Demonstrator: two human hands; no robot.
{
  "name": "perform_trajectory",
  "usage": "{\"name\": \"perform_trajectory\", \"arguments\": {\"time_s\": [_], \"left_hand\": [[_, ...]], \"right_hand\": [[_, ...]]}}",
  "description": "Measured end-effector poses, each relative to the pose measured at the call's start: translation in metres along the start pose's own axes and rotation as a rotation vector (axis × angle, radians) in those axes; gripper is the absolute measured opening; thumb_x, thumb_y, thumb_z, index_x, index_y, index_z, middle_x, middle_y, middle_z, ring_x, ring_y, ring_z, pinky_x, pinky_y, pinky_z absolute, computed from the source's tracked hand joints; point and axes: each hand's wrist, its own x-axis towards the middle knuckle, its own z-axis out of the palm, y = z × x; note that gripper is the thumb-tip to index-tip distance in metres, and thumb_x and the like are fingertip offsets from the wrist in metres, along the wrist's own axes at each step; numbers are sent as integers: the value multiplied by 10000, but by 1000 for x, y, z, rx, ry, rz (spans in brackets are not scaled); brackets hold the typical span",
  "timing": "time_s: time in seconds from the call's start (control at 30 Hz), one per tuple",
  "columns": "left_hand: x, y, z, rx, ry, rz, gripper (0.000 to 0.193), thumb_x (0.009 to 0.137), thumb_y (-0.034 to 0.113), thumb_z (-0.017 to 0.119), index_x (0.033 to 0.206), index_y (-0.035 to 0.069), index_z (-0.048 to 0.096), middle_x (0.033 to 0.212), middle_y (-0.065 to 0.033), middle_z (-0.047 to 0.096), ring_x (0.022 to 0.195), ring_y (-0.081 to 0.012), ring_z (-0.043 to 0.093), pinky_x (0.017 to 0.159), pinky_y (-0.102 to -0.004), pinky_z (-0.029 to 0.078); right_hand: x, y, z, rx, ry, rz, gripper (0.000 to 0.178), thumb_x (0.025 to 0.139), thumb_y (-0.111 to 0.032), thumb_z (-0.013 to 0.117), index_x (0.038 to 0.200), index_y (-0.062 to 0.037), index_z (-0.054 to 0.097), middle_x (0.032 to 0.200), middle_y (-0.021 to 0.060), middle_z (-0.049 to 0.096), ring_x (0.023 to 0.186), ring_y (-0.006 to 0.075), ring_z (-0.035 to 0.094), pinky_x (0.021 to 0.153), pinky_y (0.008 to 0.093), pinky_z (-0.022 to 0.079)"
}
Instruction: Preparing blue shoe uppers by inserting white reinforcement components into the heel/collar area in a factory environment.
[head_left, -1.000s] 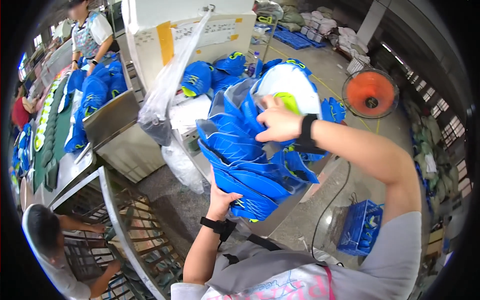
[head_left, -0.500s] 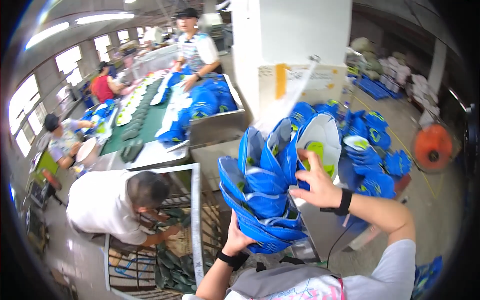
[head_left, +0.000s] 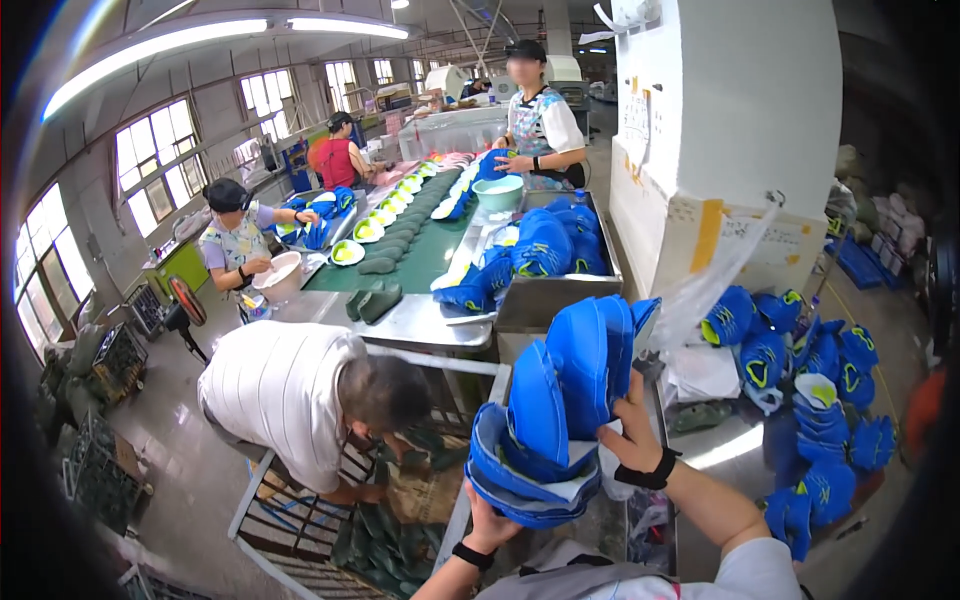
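A nested stack of blue shoe uppers [head_left: 530, 470] with pale lining rises in front of me. My left hand [head_left: 492, 520] supports it from below, its fingers partly hidden under the lowest upper. At the stack's right side, my right hand [head_left: 628, 432] grips the edge of the taller blue uppers [head_left: 588, 365] that stand up out of the stack. Some fingers of that hand are hidden behind the material. Both wrists wear black bands.
A person [head_left: 290, 400] in a light vest bends over a metal cage cart [head_left: 480, 368] of dark green shoe forms. Beyond, co-workers stand along a green conveyor [head_left: 400, 268] carrying shoe parts. A bin [head_left: 555, 295] holds blue uppers. More blue uppers [head_left: 825, 420] lie right, near a white pillar [head_left: 730, 100].
My view has swung left, so the conveyor and pillar sit farther right. The stack has turned, showing more outer sides. My right hand's spread fingers have closed on the upright uppers.
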Motion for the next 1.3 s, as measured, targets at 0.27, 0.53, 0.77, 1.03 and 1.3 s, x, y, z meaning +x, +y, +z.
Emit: {"name": "perform_trajectory", "arguments": {"time_s": [0.27,0.53,0.77,1.03,1.3], "left_hand": [[82,-79,43,287,-18,50,847,518,279,809,1190,17,364,1136,-164,390,1044,-319,391,919,-412,285],[192,-127,102,55,162,24,745,651,255,717,1237,-35,360,1112,-238,471,1106,-333,419,906,-379,365],[316,-169,109,15,316,42,936,480,332,813,1197,-8,315,1093,-179,372,1017,-338,375,914,-430,281],[479,-186,67,321,224,190,1189,405,370,859,1304,-56,208,1198,-201,343,1138,-366,353,961,-413,308],[602,-279,45,209,30,166,1109,442,290,865,1319,-7,255,1193,-156,374,1092,-302,427,909,-363,386]], "right_hand": [[57,132,4,2,-77,36,432,743,-253,610,1074,13,525,1272,243,266,1193,387,271,1003,431,216],[163,232,-16,-70,-154,29,472,751,-306,623,1064,31,514,1317,258,248,1229,403,257,1012,435,227],[296,264,-16,-59,-289,-218,467,745,-293,668,987,73,508,1353,244,233,1242,383,277,1018,415,248],[446,366,1,-53,-386,-90,535,775,-381,624,995,96,523,1357,224,229,1259,353,250,1035,398,213],[550,506,55,28,-353,-11,460,827,-329,564,1028,85,551,1338,204,313,1261,317,266,1037,360,190]]}}
